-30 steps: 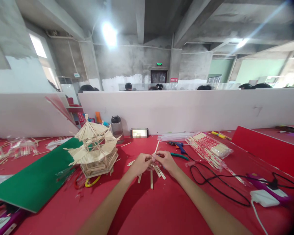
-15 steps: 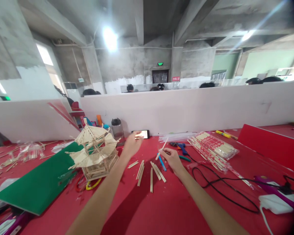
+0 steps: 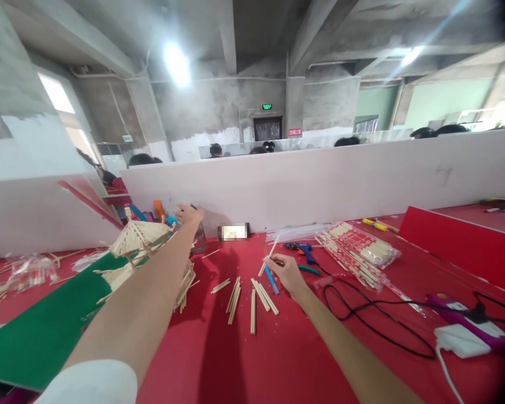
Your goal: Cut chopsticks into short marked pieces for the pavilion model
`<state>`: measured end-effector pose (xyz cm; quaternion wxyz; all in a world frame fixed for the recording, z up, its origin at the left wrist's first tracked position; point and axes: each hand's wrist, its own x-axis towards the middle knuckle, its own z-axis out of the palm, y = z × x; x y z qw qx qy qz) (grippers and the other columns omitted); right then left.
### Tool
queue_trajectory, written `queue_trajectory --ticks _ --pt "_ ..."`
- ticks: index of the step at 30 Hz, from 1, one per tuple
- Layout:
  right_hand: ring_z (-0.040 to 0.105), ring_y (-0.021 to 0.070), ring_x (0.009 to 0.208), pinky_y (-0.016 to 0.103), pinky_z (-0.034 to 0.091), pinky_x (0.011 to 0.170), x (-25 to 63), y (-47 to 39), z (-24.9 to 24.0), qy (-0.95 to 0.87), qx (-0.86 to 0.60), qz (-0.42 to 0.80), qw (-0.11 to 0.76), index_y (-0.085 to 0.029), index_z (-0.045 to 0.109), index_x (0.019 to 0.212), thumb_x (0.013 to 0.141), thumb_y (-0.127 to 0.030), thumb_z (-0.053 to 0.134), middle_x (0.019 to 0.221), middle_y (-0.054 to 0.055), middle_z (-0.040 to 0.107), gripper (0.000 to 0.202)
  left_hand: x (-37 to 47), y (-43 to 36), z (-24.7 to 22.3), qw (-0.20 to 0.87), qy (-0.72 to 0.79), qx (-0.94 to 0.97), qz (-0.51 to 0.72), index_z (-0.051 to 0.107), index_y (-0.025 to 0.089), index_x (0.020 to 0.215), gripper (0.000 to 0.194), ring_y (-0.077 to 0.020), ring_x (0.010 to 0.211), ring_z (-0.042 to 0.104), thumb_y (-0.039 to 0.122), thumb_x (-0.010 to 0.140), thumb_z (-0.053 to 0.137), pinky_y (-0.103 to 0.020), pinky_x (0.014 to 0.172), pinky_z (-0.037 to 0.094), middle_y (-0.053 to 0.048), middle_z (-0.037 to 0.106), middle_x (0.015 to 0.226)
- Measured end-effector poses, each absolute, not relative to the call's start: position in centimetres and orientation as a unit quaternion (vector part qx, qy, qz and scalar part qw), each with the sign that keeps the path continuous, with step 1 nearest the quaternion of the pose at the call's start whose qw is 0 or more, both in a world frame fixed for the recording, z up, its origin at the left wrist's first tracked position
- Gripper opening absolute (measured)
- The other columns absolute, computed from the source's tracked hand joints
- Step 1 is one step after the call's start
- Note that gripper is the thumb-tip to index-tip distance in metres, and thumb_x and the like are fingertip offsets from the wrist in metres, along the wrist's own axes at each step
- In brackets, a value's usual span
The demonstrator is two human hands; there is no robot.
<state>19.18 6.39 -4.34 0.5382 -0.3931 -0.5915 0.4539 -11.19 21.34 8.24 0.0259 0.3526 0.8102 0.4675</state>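
My left hand [image 3: 189, 214] reaches far forward over the top of the clear bottle [image 3: 200, 240], its fingers apart and pointing left. Whether it touches the dark lid I cannot tell. Behind my left forearm stands a pagoda-like model of thin wooden sticks [image 3: 139, 238], partly hidden. My right hand [image 3: 287, 274] pinches a single wooden stick [image 3: 273, 247], tilted upward. Below those fingertips is a blue strip-like object [image 3: 271, 280]; I cannot tell if it is held or lying. Several short wooden sticks [image 3: 253, 311] lie in small groups between my arms.
A phone [image 3: 234, 232] leans by the white partition [image 3: 278, 188]. On the right are a blue glue gun [image 3: 306, 252], bagged sticks [image 3: 364, 249], a black cable [image 3: 362, 311] and a purple power strip [image 3: 458, 308]. A green board [image 3: 46, 320] lies left.
My left hand has moved from in front of the phone, left and away from me, to the bottle, its forearm now covering part of the model. My right hand still holds its stick. The view has shifted slightly.
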Motion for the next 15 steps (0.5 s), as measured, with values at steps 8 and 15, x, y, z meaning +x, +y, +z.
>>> queue_trajectory --ticks 8,15 --pt "0.041 0.0088 0.041 0.021 0.032 0.039 19.0 6.3 -4.4 -0.586 -0.394 0.462 0.536 -0.015 0.062 0.069 0.073 -0.056 0.065 0.048 -0.004 0.048 0.041 -11.8 23.1 7.8 0.053 0.833 0.271 0.478 0.018 0.004 0.144 0.094 -0.0388 0.135 0.035 0.023 0.07 0.073 -0.05 0.105 0.035 -0.033 0.029 0.145" --pt "0.04 0.0081 0.039 0.02 0.032 0.038 19.1 7.4 -5.2 -0.575 -0.391 0.471 0.543 -0.016 0.061 0.066 0.071 -0.056 0.067 0.046 -0.004 0.048 0.041 -13.0 22.5 6.4 0.016 0.829 0.305 0.469 0.032 0.001 0.131 0.084 -0.0458 0.121 0.05 0.027 0.066 0.079 -0.056 0.088 0.047 -0.041 0.037 0.133"
